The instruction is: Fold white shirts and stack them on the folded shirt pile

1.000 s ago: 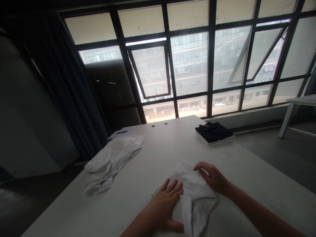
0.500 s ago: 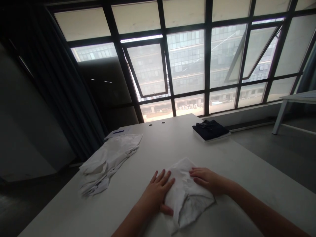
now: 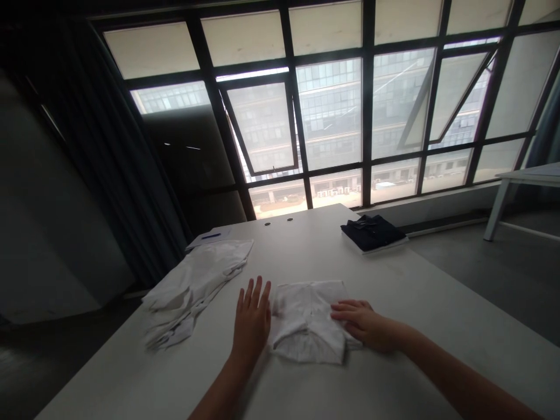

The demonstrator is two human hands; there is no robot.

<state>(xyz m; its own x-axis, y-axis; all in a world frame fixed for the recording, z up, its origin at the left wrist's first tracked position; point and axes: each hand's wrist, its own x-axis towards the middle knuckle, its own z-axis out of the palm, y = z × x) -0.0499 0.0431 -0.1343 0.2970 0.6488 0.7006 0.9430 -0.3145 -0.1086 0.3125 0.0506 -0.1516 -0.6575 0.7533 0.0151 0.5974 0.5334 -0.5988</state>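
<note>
A folded white shirt (image 3: 308, 315) lies on the white table (image 3: 297, 262) in front of me, its collar opening toward me. My left hand (image 3: 252, 318) is at the shirt's left edge, palm down with fingers stretched out; I cannot tell whether it touches the cloth. On the shirt's right side rests my right hand (image 3: 365, 324), flat, with its fingertips on the fabric and nothing gripped.
Several loose white garments (image 3: 196, 286) lie in a pile at the left. Behind them are papers with a blue pen (image 3: 212, 235). Dark folded shirts (image 3: 373, 232) sit on a white piece at the back right. Another table (image 3: 529, 176) stands far right.
The shirt has turned from a slanted position to lie nearly square to me. My left hand has moved left, off the cloth's top to its edge; my right hand has stayed about where it was.
</note>
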